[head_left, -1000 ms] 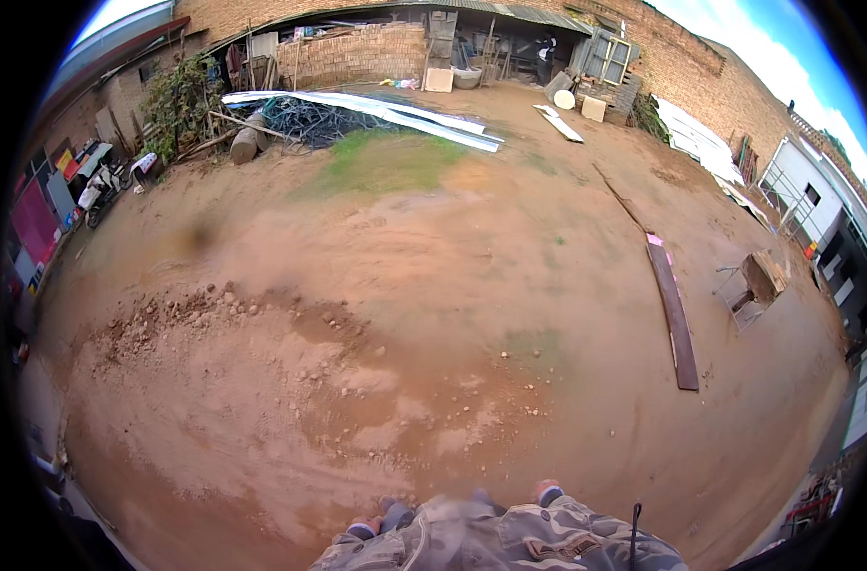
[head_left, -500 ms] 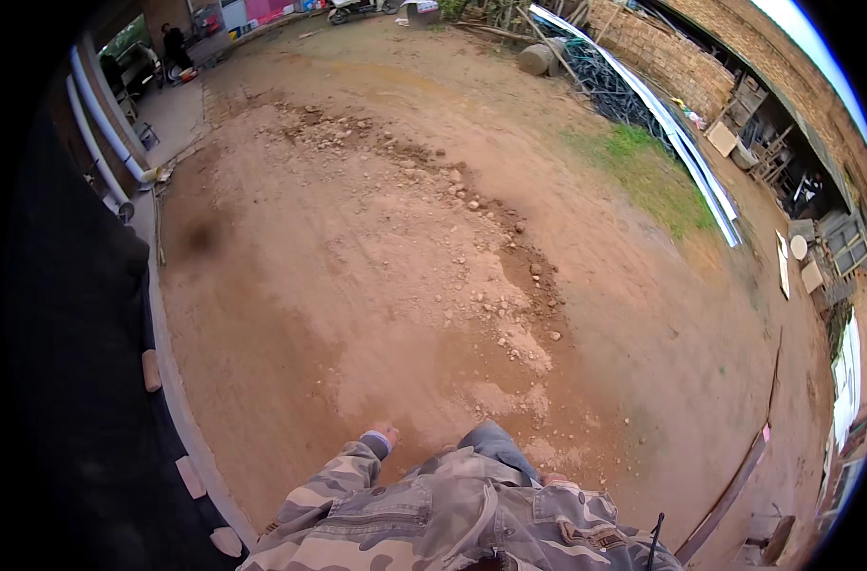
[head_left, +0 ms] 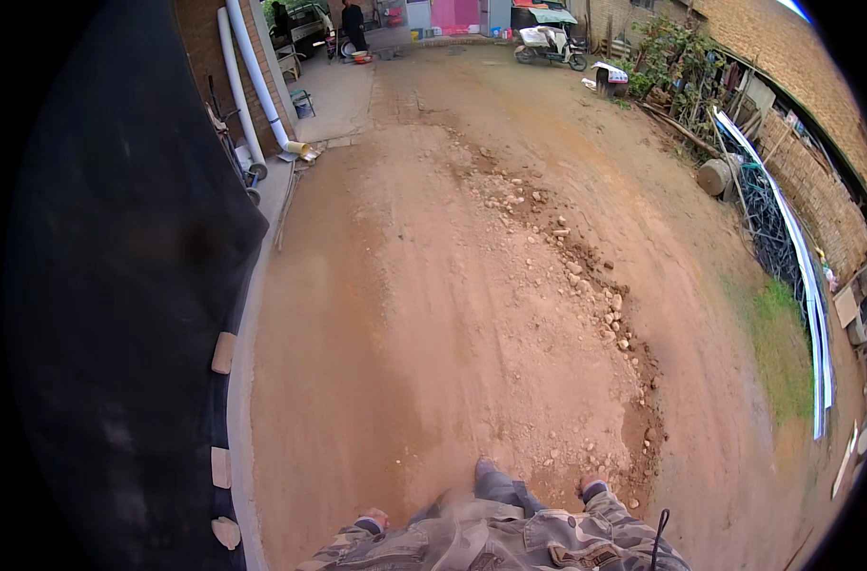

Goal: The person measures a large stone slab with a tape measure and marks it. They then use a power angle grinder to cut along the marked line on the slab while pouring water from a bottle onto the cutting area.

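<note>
My left hand hangs low at my left side, below a camouflage sleeve; it is small and its fingers are mostly hidden. On the other side, my right hand is out past the jacket, over the dirt ground. No object shows in either hand, and how far the fingers are curled is too small to make out. One leg in grey-blue trousers reaches forward between the hands.
Loose stones run along a rut right of the middle. A dark sheet with bricks on its edge borders the left. White pipes, a person, a scooter and long metal strips stand farther out.
My view has swung left and up, so the yard has shifted right and down in the picture. My right hand has come out into sight; my left hand is lower and less extended.
</note>
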A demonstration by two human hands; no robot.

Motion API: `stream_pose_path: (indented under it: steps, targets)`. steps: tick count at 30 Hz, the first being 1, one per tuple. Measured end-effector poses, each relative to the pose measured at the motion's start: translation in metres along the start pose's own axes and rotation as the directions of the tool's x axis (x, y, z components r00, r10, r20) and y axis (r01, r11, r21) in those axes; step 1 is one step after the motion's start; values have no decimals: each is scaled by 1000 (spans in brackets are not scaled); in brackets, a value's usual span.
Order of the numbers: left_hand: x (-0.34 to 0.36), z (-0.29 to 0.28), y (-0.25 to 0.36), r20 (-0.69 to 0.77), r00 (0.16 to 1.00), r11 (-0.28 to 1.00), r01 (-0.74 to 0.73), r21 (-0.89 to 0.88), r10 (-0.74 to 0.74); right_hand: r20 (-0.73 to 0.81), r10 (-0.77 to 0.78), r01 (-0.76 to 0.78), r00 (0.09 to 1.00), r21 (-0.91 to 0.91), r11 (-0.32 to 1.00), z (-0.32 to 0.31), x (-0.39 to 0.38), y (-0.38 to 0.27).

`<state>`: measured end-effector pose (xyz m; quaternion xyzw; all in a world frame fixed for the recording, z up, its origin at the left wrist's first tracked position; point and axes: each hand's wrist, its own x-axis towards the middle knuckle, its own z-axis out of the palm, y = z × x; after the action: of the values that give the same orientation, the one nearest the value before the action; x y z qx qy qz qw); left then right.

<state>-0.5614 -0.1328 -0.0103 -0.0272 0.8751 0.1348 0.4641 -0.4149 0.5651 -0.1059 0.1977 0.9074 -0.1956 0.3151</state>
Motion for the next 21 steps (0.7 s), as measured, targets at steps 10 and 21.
stream_pose_path:
  steps: [10, 21]
  targets:
    - [111, -223, 31, -48, 982, 875, 142, -463, -185, -155, -236, 273, 959, 725, 632, -384, 278, -625]
    - [345, -644, 70, -103, 941, 377, 28, -926, -322, 258, 50, -12, 965, -148, 989, -372, 423, -590]
